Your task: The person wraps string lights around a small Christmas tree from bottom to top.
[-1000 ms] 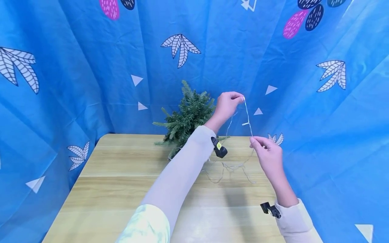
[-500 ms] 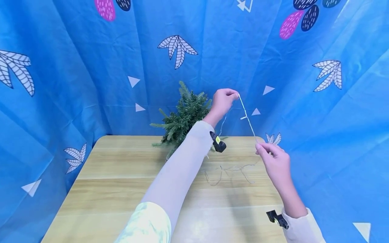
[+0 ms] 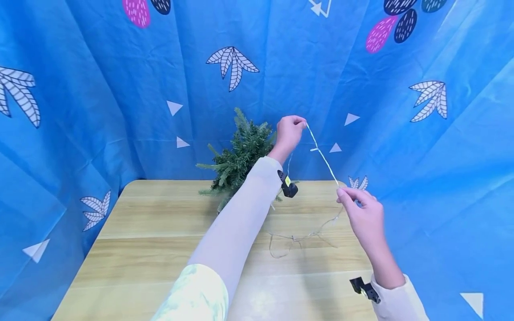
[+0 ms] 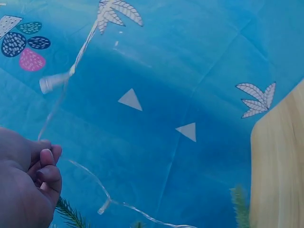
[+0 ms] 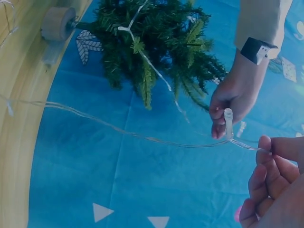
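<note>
A small artificial Christmas tree [image 3: 241, 156] stands at the back of the table, partly hidden behind my left arm. My left hand [image 3: 289, 133] is raised beside its right side and pinches a thin string of lights [image 3: 324, 160] between thumb and fingers. Lower and to the right, my right hand [image 3: 363, 218] pinches the same wire. Between both hands the wire runs taut at a slant, with one small clear bulb [image 4: 54, 83] sticking out from it. In the right wrist view another length of wire [image 5: 154, 69] hangs across the tree's branches.
Loose wire [image 3: 277, 256] from the string lies on the wooden table [image 3: 152, 258], right of my left forearm. The tree's round wooden base [image 5: 58, 23] shows in the right wrist view. A blue patterned curtain [image 3: 120, 89] encloses the table's back and sides.
My left hand has moved left and slightly up, while my right hand went right and down. The wire between them lengthened and now slants more. The loose wire slid nearer the front.
</note>
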`<state>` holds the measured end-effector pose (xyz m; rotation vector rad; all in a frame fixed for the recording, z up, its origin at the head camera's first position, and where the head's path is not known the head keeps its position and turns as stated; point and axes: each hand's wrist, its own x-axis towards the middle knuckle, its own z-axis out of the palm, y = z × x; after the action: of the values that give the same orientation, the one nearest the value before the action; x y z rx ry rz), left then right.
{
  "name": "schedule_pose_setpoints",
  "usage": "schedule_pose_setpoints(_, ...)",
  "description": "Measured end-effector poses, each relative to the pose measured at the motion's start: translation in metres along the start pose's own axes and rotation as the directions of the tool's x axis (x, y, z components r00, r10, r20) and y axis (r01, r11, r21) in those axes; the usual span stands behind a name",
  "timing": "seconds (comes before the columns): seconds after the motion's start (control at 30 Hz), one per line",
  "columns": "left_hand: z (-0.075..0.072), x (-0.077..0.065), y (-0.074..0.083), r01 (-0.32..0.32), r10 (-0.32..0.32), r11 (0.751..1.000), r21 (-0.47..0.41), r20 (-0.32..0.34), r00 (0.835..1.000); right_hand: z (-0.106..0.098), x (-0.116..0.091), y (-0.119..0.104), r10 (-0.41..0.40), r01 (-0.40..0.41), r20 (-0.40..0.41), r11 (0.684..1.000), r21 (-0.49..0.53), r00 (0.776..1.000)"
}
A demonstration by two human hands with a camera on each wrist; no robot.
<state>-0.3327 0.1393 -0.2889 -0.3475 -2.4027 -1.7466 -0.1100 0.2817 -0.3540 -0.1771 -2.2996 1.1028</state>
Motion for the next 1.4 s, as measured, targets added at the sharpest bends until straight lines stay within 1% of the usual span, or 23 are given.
schedule_pose_setpoints(0.1, 0.004, -0.004, 0.0, -0.017, 0.018, 0.999, 0.049, -0.005, 1.0, 0.001, 0.002, -0.001, -0.015, 0.015, -0.01, 1.0, 0.008, 1.0)
schedule_pose_setpoints(0.27, 0.007, -0.011, 0.002, -0.077, 0.076, 0.99, 0.121, 0.016, 0.997, 0.002, 0.005, -0.002, -0.019, 0.019, -0.021, 1.0, 0.008, 1.0)
schedule_pose_setpoints(0.4, 0.006, -0.013, 0.002, -0.088, 0.088, 0.982, 0.168, 0.005, 0.996, 0.003, 0.009, -0.002, -0.003, 0.003, -0.011, 1.0, -0.005, 1.0)
schedule_pose_setpoints(0.5, 0.005, -0.013, 0.004, -0.103, 0.104, 0.977, 0.186, 0.001, 0.995, 0.0, 0.013, -0.003, 0.01, -0.01, -0.003, 1.0, -0.016, 1.0)
schedule_pose_setpoints(0.57, 0.002, -0.011, 0.007, -0.129, 0.132, 0.969, 0.209, 0.001, 0.991, -0.001, 0.016, -0.005, 0.006, -0.006, -0.003, 1.0, -0.017, 1.0)
schedule_pose_setpoints(0.63, -0.001, -0.009, 0.01, -0.151, 0.153, 0.961, 0.233, 0.013, 0.988, -0.002, 0.018, -0.008, -0.004, 0.004, 0.0, 1.0, -0.02, 1.0)
schedule_pose_setpoints(0.67, -0.003, -0.007, 0.011, -0.17, 0.171, 0.952, 0.255, 0.018, 0.985, -0.002, 0.019, -0.01, -0.013, 0.013, -0.001, 1.0, -0.018, 1.0)
schedule_pose_setpoints(0.73, -0.008, -0.003, 0.015, -0.189, 0.185, 0.944, 0.271, 0.041, 0.982, -0.002, 0.02, -0.013, -0.032, 0.032, -0.001, 0.999, -0.008, 0.999)
schedule_pose_setpoints(0.83, -0.016, 0.005, 0.02, -0.185, 0.171, 0.94, 0.288, 0.075, 0.983, -0.001, 0.021, -0.018, -0.052, 0.052, 0.01, 0.999, 0.004, 0.999)
schedule_pose_setpoints(0.9, -0.021, 0.01, 0.023, -0.16, 0.138, 0.937, 0.311, 0.094, 0.986, 0.0, 0.02, -0.021, -0.064, 0.063, 0.017, 0.998, 0.01, 0.998)
schedule_pose_setpoints(0.93, -0.024, 0.013, 0.023, -0.145, 0.118, 0.931, 0.334, 0.101, 0.988, 0.002, 0.02, -0.022, -0.068, 0.068, 0.02, 0.998, 0.012, 0.997)
schedule_pose_setpoints(1.07, -0.032, 0.021, 0.022, -0.116, 0.061, 0.875, 0.469, 0.13, 0.99, 0.006, 0.022, -0.026, -0.102, 0.101, 0.016, 0.995, 0.017, 0.995)
schedule_pose_setpoints(1.1, -0.033, 0.022, 0.022, -0.119, 0.054, 0.861, 0.494, 0.143, 0.988, 0.006, 0.023, -0.027, -0.11, 0.11, 0.012, 0.994, 0.018, 0.994)
schedule_pose_setpoints(1.17, -0.034, 0.024, 0.021, -0.14, 0.057, 0.841, 0.523, 0.172, 0.984, 0.007, 0.028, -0.028, -0.119, 0.119, 0.009, 0.993, 0.02, 0.993)
schedule_pose_setpoints(1.23, -0.034, 0.025, 0.021, -0.169, 0.065, 0.835, 0.523, 0.21, 0.975, 0.007, 0.034, -0.029, -0.11, 0.11, 0.013, 0.994, 0.016, 0.994)
schedule_pose_setpoints(1.33, -0.033, 0.024, 0.02, -0.202, 0.087, 0.823, 0.53, 0.234, 0.968, 0.009, 0.046, -0.029, -0.067, 0.067, 0.034, 0.998, 0.007, 0.997)
schedule_pose_setpoints(1.4, -0.032, 0.022, 0.02, -0.213, 0.084, 0.826, 0.522, 0.26, 0.962, 0.01, 0.054, -0.027, -0.04, 0.04, 0.051, 0.999, -0.001, 0.998)
